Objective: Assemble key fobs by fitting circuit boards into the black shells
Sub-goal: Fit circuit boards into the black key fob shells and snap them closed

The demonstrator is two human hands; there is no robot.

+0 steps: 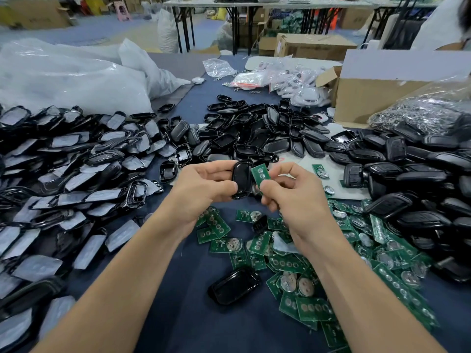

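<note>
The black shell (pixel 241 180) is being held upright above the table in the left hand (pixel 201 192), while the right hand (pixel 293 197) is pinching a green circuit board (pixel 260 175) just beside it; squaring the board's edges to the cavity before pressing should be preventing jams.

Upright black shell (pixel 241 180) beside green board (pixel 260 175)

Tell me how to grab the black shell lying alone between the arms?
Probably from above: pinch the lone shell across its narrow width, by its long sides. It lies flat on the blue cloth with space along both long sides.
</note>
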